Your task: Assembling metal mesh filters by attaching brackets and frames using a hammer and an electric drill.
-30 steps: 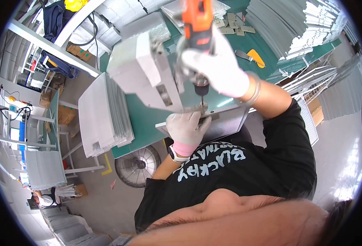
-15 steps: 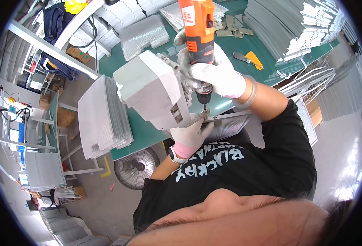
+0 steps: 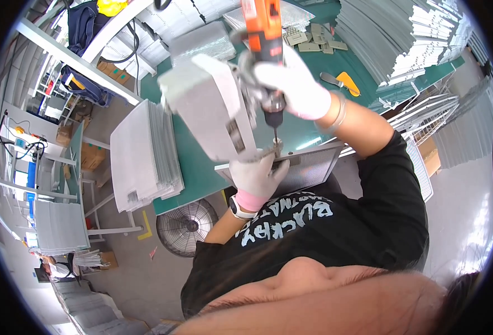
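Head view, looking down over the worker's own chest. Right hand [image 3: 294, 84], in a white glove, is wrapped round the grip of an orange cordless drill [image 3: 263, 39], fingers curled tight; drill held upright w/ bit [image 3: 275, 133] pointing down at the near corner of a grey metal panel [image 3: 210, 109]. Panel is tilted, raised off the green workbench [image 3: 193, 167], its lower edge meeting a flat mesh-faced panel [image 3: 308, 167] that lies at the bench's near edge. Left hand [image 3: 257, 176], also gloved, w/ pink cuff and wrist watch [image 3: 238, 209], presses up against the joint just below the bit, fingers pressed together & partly bent round the corner; whether it pinches a fastener cannot be told. To the person's left on the bench: stack of grey panels [image 3: 143, 156]. Far side of bench: small metal brackets [image 3: 313, 39], an orange-handled tool [image 3: 341, 82], bundles of long metal strips [image 3: 402, 39]. Floor fan [image 3: 188, 226] stands under the bench, near the person's left elbow
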`<state>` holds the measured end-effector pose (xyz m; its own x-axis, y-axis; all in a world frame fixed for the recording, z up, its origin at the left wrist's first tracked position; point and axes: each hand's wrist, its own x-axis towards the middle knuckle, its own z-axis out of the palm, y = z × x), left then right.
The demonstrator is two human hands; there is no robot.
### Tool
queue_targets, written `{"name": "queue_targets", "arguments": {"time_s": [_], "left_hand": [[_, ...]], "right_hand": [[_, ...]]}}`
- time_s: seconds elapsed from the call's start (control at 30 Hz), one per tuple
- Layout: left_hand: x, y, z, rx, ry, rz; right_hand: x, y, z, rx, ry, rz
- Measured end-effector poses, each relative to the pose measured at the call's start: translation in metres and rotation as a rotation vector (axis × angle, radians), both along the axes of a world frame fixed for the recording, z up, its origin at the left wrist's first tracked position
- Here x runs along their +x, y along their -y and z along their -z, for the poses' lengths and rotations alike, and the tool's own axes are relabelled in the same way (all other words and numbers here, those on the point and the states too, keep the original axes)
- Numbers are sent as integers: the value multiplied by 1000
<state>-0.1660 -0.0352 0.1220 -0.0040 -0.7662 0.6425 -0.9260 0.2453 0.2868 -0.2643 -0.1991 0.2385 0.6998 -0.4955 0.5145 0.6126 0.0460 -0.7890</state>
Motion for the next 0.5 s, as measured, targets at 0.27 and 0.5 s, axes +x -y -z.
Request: {"name": "queue_targets", "arguments": {"time_s": [0.27,0.5], "left_hand": [[28,13,-17,136,179,-71],[129,120,-64,286,15,-291]], "right_hand": [[-11,58,-85,-488,-16,702],[-60,127,-118,-1178,-45,1289]]}}
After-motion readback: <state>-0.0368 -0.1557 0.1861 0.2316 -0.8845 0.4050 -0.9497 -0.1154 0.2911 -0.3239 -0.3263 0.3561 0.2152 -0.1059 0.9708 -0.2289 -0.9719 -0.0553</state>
